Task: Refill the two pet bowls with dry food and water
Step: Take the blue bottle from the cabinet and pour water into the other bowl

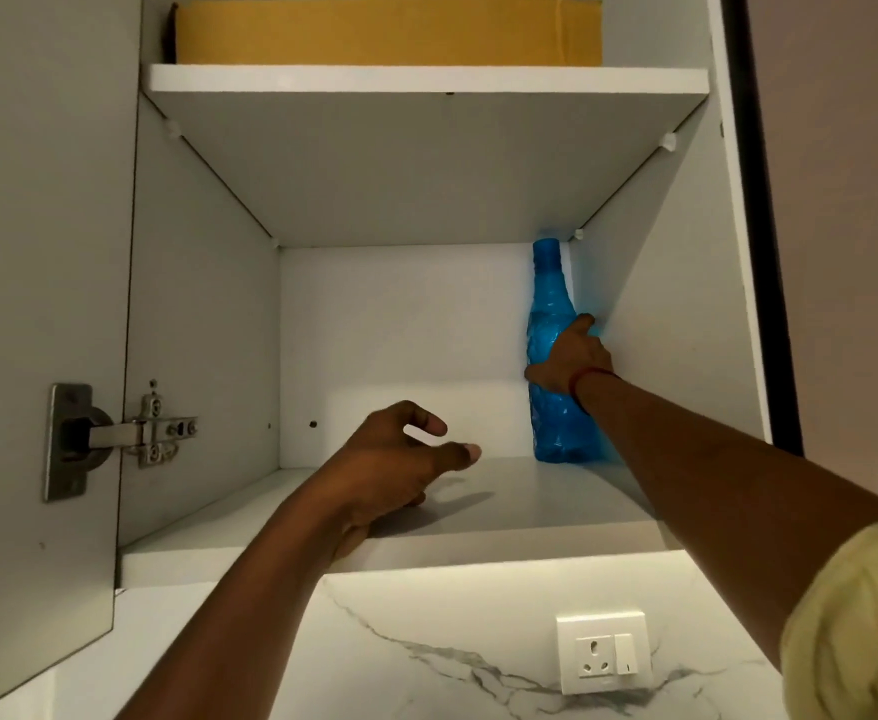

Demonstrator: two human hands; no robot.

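A tall blue plastic bottle [551,304] stands upright in the back right corner of the lower shelf [504,511] of an open white wall cabinet. My right hand [569,358] is wrapped around the bottle's middle, arm stretched deep into the cabinet. My left hand [400,459] hovers over the front of the same shelf with its fingers apart and curled, holding nothing. No pet bowls or dry food are in view.
The cabinet door [36,304] hangs open at the left on a metal hinge [130,433]. A yellow cardboard box [384,33] lies on the upper shelf. Below the cabinet, a marble-patterned wall carries a white socket and switch [603,652].
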